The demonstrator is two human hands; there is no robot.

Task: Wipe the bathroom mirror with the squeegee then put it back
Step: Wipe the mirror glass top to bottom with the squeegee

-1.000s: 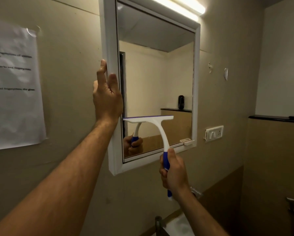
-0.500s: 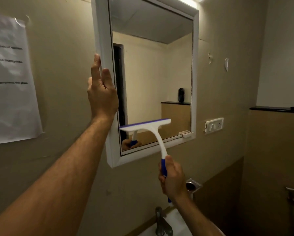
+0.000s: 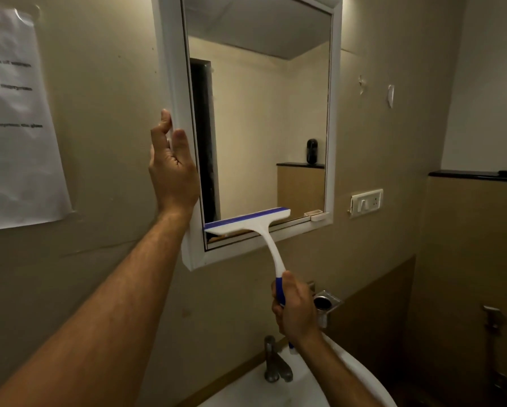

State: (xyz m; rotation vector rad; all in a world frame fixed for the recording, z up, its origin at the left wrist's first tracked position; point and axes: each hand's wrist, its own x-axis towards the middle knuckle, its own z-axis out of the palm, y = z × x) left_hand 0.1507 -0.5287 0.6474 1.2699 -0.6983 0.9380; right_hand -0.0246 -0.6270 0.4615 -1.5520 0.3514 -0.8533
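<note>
The squeegee (image 3: 247, 224) is resting at the mirror (image 3: 261, 127) glass's bottom edge, the right hand (image 3: 294, 309) wrapping its handle; the left hand (image 3: 173, 168), fingers together, is bracing the frame. Returning it seems outstanding.

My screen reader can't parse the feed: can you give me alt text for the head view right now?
A right hand holds a white and blue squeegee by its handle, blade low on the wall mirror near the bottom frame edge. The left hand rests against the frame's left side. A sink with a tap sits below.
</note>
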